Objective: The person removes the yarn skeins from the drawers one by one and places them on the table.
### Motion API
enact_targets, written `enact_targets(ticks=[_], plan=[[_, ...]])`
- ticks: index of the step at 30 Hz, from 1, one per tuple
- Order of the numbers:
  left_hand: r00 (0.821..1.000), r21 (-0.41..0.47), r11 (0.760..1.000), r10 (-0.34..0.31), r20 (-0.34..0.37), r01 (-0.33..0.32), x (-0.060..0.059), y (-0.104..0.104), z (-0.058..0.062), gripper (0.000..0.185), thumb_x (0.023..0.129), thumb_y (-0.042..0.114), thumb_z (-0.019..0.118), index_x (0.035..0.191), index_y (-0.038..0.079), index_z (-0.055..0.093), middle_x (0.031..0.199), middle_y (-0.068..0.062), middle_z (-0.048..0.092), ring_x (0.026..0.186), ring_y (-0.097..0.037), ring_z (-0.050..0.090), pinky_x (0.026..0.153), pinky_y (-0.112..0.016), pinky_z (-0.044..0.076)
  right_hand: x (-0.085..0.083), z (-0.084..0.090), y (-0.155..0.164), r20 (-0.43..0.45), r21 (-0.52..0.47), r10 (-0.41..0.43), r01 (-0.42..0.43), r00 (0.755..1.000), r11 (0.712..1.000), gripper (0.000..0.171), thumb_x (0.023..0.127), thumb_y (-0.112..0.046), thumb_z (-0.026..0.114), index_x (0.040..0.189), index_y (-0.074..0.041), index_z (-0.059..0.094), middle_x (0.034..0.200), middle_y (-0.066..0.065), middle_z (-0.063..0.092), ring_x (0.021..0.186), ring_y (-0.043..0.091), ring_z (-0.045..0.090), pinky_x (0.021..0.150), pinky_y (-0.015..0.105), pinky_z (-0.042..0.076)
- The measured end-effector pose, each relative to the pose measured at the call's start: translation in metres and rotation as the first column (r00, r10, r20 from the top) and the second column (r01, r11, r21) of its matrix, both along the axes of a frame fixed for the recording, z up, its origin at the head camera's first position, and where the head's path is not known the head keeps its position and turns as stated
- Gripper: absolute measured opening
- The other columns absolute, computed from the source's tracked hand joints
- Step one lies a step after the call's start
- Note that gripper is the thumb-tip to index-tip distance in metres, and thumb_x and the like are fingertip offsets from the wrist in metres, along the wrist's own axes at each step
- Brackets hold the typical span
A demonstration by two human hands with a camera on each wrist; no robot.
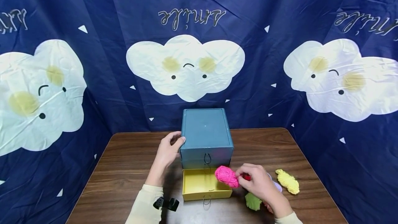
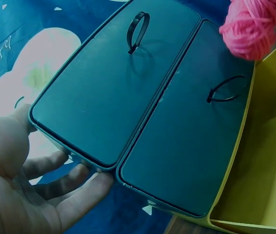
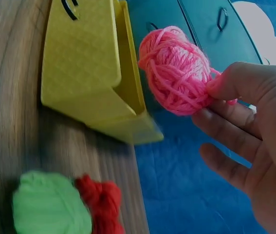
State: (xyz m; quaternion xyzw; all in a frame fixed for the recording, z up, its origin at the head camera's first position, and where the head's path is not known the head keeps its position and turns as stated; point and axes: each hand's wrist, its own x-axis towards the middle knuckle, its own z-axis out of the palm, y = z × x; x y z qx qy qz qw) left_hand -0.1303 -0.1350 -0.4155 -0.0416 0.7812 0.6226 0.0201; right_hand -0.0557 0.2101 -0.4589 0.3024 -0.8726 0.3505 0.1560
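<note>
A skein of pink yarn [image 1: 227, 176] is pinched at one end between the thumb and fingers of my right hand [image 1: 258, 180]. It hangs at the right end of the pulled-out yellow drawer [image 1: 199, 196]. That drawer is the lowest of a teal drawer cabinet [image 1: 205, 127]; two teal fronts above it are pushed in. My left hand [image 1: 168, 149] touches the cabinet's left side, thumb near the top edge, fingers along the side in the left wrist view. Black loop pulls [image 2: 138, 31] hang on the fronts. The drawer's visible floor is bare.
Right of the drawer lie green yarn [image 1: 253, 201], red yarn [image 3: 106, 204], purple yarn [image 1: 277, 186] partly behind my right hand, and yellow yarn [image 1: 287, 181]. A wooden table [image 1: 124, 168] bears everything. A blue cloud-print curtain [image 1: 264, 106] surrounds the back and sides.
</note>
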Motion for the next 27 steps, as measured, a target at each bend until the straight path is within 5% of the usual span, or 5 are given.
enact_targets(ticks=[16,27], plan=[[1.0,0.011,1.0,0.003,-0.002,-0.003,0.0,-0.001,-0.001,0.049,0.101,0.031,0.066,0.143,0.009,0.058,0.132,-0.019,0.061,0.11,-0.027,0.062,0.079,-0.043,0.063,0.019,-0.005,0.059,-0.105,-0.013,-0.138,0.138,0.985,0.99,0.041,0.068,0.009,0.082,0.083,-0.028,0.072,0.083,-0.02,0.068,0.074,-0.004,0.062,0.069,0.013,0.049],[1.0,0.017,1.0,0.002,0.0,-0.002,-0.001,0.0,-0.002,0.049,0.1,0.032,0.067,0.143,0.009,0.058,0.135,-0.018,0.06,0.113,-0.028,0.061,0.079,-0.045,0.063,0.035,-0.008,0.097,-0.163,-0.018,-0.244,0.244,0.956,0.97,0.043,0.065,0.013,0.083,0.082,-0.025,0.072,0.082,-0.016,0.067,0.071,-0.005,0.057,0.064,0.008,0.044]])
